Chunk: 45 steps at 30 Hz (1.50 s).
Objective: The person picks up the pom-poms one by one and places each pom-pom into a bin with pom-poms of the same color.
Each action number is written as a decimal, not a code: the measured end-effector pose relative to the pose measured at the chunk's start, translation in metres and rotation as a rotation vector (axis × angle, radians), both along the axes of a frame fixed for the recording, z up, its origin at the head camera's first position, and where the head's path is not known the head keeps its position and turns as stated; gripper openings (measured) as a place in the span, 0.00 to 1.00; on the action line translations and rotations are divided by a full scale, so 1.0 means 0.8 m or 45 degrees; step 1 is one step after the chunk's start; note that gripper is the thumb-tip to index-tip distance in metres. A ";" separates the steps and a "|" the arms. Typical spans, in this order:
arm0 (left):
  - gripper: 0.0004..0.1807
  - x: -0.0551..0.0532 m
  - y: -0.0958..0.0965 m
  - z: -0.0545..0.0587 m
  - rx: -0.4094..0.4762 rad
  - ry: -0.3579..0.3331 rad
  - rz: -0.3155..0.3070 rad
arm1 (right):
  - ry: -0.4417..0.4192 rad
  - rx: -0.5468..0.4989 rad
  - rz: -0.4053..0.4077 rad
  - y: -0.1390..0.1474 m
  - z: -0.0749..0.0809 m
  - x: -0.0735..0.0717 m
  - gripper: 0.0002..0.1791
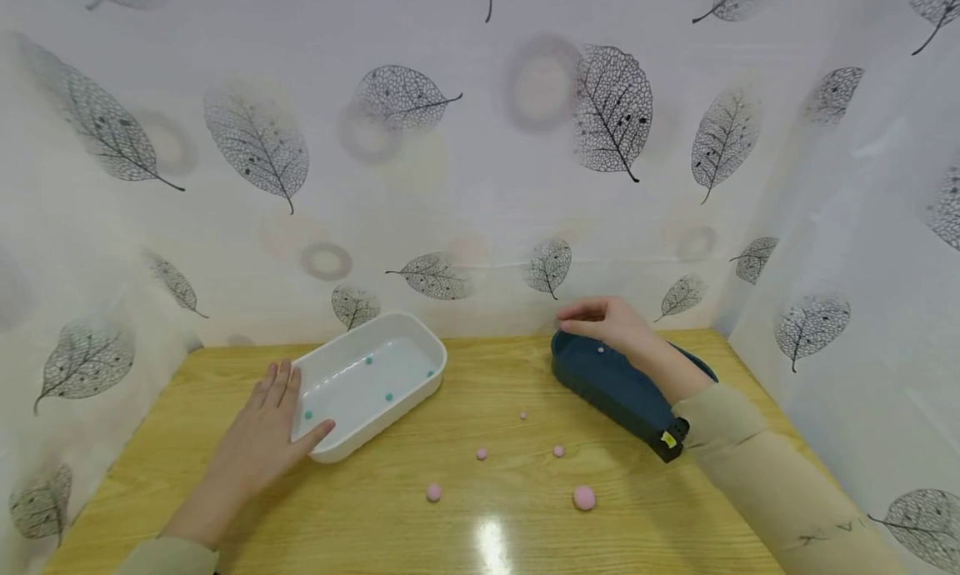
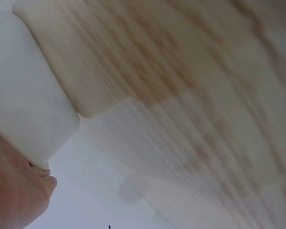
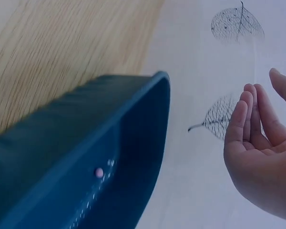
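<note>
My left hand (image 1: 258, 442) lies along the near left side of a white oblong tray (image 1: 352, 421), fingers extended and thumb over its near rim. Several small teal balls (image 1: 389, 397) are spread on the tray's floor. My right hand (image 1: 618, 329) hovers above the far end of a dark blue basin (image 1: 600, 392). In the right wrist view its fingers (image 3: 238, 126) are bent a little, the thumb stands apart, and nothing shows between them. One small pink ball (image 3: 99, 172) lies inside the basin. The right forearm hides part of the basin in the head view.
Several pink balls of differing sizes lie on the wooden table (image 1: 360, 517) between the containers, the largest pink ball (image 1: 584, 498) near the front. A black device with a yellow label (image 1: 670, 440) is at the right wrist. A leaf-print curtain (image 1: 480, 183) encloses the table behind and beside.
</note>
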<state>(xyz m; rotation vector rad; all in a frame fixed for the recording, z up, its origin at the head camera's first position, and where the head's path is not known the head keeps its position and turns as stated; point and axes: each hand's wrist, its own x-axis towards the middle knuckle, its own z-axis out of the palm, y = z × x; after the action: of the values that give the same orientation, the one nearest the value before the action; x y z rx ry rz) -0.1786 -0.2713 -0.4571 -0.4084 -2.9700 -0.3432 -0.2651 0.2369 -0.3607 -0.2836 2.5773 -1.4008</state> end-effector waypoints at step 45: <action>0.59 0.001 -0.001 -0.002 0.003 0.023 -0.003 | 0.368 0.947 -0.265 0.158 -0.098 0.120 0.63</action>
<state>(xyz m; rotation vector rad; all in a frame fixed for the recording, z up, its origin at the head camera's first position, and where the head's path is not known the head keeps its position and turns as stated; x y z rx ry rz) -0.1778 -0.2725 -0.4586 -0.4129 -2.9513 -0.3418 -0.1693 0.3633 -0.4389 -0.1007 3.2117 -0.3729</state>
